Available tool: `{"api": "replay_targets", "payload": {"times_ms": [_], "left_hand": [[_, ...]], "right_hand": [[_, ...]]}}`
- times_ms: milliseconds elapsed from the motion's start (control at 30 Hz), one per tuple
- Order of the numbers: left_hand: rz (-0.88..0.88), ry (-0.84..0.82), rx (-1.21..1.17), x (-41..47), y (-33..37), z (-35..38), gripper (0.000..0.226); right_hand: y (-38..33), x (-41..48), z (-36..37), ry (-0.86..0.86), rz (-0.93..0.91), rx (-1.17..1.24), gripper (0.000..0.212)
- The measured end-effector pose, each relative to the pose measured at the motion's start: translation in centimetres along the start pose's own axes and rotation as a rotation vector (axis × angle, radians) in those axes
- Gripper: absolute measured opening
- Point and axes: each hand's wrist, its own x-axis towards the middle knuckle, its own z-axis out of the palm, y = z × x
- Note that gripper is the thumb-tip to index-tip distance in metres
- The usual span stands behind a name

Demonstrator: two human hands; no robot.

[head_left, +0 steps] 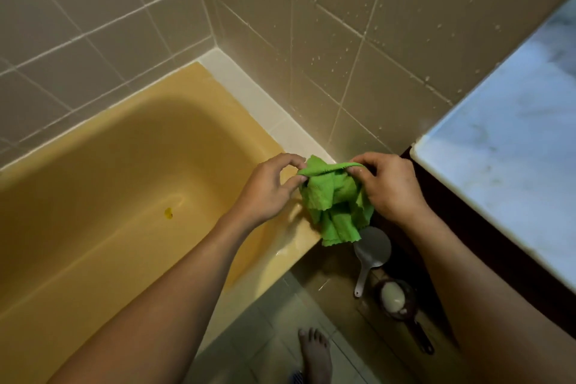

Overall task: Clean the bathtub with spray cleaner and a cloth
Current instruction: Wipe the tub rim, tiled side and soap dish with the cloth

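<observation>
Both hands, left [268, 188] and right [388, 184], pinch the green cloth [335, 206] between them.

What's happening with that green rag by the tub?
A person stands beside the yellow bathtub, holding a green cloth above its corner. The left hand and the right hand each pinch the cloth's top edge; the rest hangs crumpled. Nothing is wiping the bathtub's inside yet.
</observation>
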Motion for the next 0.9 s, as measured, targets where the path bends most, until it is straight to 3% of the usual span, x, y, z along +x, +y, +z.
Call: {"api": "replay_targets", "payload": {"times_ms": [100, 267, 333, 367, 467, 533, 567, 633, 700, 767, 900], "left_hand": [[0.087, 0.196, 0.069, -1.7, 2.1, -2.2, 0.014], [-0.011, 0.308, -0.09, -4.0, 6.2, -5.0, 0.02], [0.021, 0.239, 0.008, -5.3, 7.4, -7.1, 0.018], [0.048, 0.159, 0.093, -6.0, 8.0, -8.4, 0.022], [0.163, -0.085, 0.614, -8.3, 9.8, -12.3, 0.074], [0.33, -0.097, 0.937, -9.4, 10.5, -14.0, 0.077], [0.389, -0.076, 0.984, -9.9, 10.8, -14.8, 0.071], [0.39, -0.045, 0.899, -10.7, 11.0, -16.3, 0.059], [0.268, -0.049, 0.712, -11.2, 11.1, -18.0, 0.043], [0.168, -0.078, 0.606, -11.5, 10.7, -19.6, 0.025], [0.09, 0.034, 0.447, -11.7, 9.6, -20.6, 0.015]], "right_hand": [[-2.9, -1.0, -0.9, 0.005, -0.096, 0.002, 0.016], [-7.0, -1.9, -1.4, -0.082, -0.006, 0.163, 0.01], [-8.5, -2.5, -2.5, -0.226, -0.036, 0.159, 0.036], [-9.2, -2.7, -3.2, -0.295, -0.107, 0.043, 0.054], [-10.5, -3.7, -4.3, -0.338, -0.383, -0.36, 0.08], [-11.1, -4.5, -4.5, -0.298, -0.484, -0.486, 0.076], [-11.4, -4.9, -4.6, -0.272, -0.487, -0.494, 0.069], [-12.1, -5.5, -5.0, -0.224, -0.396, -0.368, 0.045], [-12.0, -5.2, -5.3, -0.115, -0.37, -0.245, 0.03], [-11.4, -4.8, -5.3, -0.052, -0.308, -0.169, 0.026], [-11.3, -4.8, -5.1, -0.136, -0.104, 0.106, 0.022]]}}
